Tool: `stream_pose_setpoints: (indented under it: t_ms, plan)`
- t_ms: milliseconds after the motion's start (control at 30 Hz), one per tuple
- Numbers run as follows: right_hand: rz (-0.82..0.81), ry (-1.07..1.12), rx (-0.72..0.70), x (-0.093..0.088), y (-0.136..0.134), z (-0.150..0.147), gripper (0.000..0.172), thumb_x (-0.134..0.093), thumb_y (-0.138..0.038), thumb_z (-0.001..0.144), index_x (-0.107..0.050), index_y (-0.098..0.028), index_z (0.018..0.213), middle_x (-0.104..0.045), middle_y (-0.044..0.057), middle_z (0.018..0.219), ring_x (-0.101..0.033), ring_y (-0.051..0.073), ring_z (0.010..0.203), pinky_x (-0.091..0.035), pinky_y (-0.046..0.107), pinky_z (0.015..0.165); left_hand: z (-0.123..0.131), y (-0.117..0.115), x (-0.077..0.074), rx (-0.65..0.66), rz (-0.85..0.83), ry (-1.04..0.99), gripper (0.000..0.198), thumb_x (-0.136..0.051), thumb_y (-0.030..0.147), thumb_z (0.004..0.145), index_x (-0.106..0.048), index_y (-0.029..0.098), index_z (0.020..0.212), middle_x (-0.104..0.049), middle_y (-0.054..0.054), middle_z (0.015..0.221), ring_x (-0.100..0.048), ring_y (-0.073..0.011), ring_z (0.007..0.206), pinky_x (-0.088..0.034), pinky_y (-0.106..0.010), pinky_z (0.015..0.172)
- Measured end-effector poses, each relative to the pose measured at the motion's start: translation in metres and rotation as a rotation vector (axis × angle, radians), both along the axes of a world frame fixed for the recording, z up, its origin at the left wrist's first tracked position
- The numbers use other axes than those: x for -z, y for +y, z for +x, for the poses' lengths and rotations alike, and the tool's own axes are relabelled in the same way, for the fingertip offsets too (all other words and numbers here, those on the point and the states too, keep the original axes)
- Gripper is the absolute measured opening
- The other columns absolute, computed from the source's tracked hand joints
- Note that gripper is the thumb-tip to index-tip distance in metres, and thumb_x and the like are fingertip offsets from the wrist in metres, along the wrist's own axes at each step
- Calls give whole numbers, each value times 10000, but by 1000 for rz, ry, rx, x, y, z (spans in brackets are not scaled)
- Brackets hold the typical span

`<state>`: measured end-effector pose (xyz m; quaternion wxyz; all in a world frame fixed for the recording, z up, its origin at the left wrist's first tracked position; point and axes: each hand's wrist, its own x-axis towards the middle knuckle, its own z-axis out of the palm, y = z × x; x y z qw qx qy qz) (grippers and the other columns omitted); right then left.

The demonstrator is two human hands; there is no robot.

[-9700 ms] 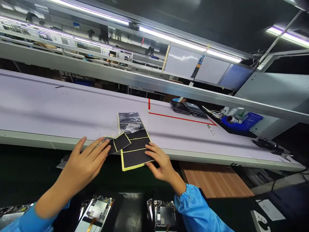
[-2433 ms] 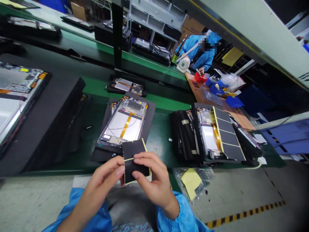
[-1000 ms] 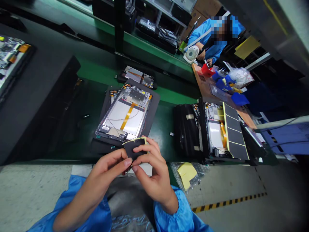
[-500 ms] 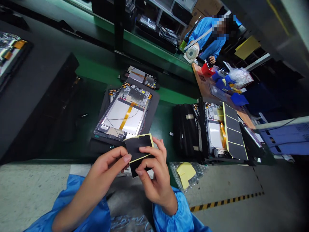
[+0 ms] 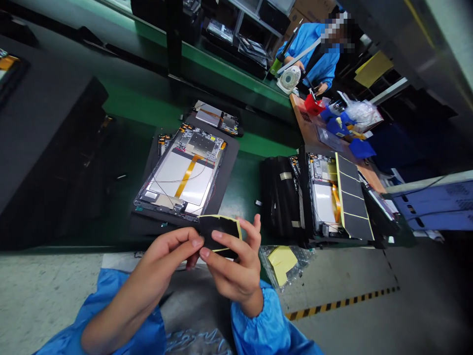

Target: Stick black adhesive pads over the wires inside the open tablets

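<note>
Left hand (image 5: pixel 168 251) and right hand (image 5: pixel 234 264) close together, both pinching yellow-edged black foam sheet (image 5: pixel 219 231) at hands' 12 o'clock; opened tablet (image 5: pixel 177 180) beyond at 12 o'clock, black-padded tablet (image 5: pixel 325 197) at 2 o'clock.

floor: grey concrete (image 5: pixel 369 266), black-and-yellow tape (image 5: pixel 340 304) | bench: green workbench (image 5: pixel 258 145) | rear: metal shelving (image 5: pixel 254 24), cardboard boxes (image 5: pixel 314 10)
</note>
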<state>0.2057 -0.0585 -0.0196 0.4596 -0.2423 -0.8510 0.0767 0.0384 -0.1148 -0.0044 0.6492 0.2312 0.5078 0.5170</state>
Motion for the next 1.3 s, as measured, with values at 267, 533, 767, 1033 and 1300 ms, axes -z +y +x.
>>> stream_pose_setpoints:
  t_ms: [267, 533, 767, 1033, 1300]
  plan:
    - [138, 27, 15, 9, 6, 15, 349, -584, -87, 939, -795, -364, 950, -789, -46, 1129, -498, 242, 1443, -244, 569, 1350, 6, 10, -3, 68, -16, 27, 431, -726, 543, 794, -550, 201, 600, -494, 32, 585, -436, -126, 603, -374, -237, 571]
    - [4, -30, 22, -11, 11, 26, 208, -666, -144, 959, -739, -297, 1079, -785, -5, 1157, -570, 247, 1375, -252, 578, 1332, 12, 16, -2, 108, 51, 226, 409, -651, 549, 854, -571, 212, 637, -519, 24, 608, -477, -139, 608, -399, -239, 571]
    - [-95, -57, 4, -19, 17, 37, 281, -678, -72, 859, -764, -297, 1004, -770, -5, 1210, -570, 292, 1391, -265, 636, 1297, 18, 22, -11, 144, 108, 393, 377, -634, 520, 846, -559, 213, 639, -479, 33, 602, -449, -138, 590, -375, -233, 542]
    - [77, -70, 45, -4, 21, 49, 236, -612, -106, 947, -759, -281, 1006, -810, -3, 990, -627, 233, 1283, -289, 548, 1323, 25, 34, -5, 181, 99, 373, 394, -614, 538, 858, -579, 209, 643, -515, 18, 599, -484, -148, 603, -404, -242, 570]
    - [30, -121, 47, -11, 25, 59, 211, -632, -180, 976, -754, -310, 1089, -772, 5, 1187, -532, 254, 1418, -273, 575, 1321, 32, 41, -14, 178, 110, 433, 373, -619, 527, 831, -609, 206, 641, -520, 17, 601, -481, -144, 594, -399, -237, 552]
